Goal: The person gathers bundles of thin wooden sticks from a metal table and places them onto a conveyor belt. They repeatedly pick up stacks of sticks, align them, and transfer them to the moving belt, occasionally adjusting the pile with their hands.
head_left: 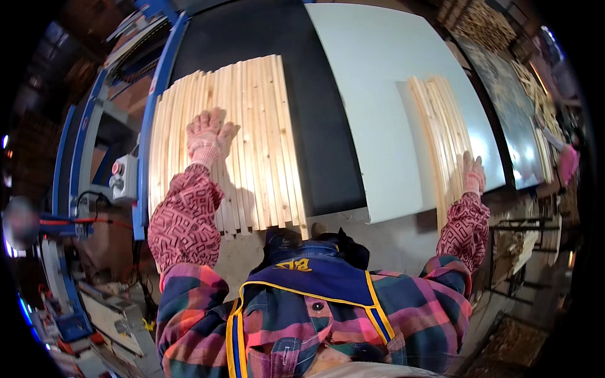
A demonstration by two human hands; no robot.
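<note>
My left hand, in a pale pink knitted glove, lies flat with fingers spread on a wide row of light wooden strips. The strips sit side by side on a black conveyor belt, their near ends uneven and one sticking out toward me. To the right, my right hand, gloved alike, rests with fingers stretched out along the outer side of a narrower bundle of wooden strips. That bundle lies on a smooth white tabletop. Patterned sleeve covers reach down to both gloves.
A blue machine frame runs along the belt's left side, carrying a grey control box with a red button. Beyond the white top stands a shiny metal table with loose wood strips beside it. A wood stack is at the far right.
</note>
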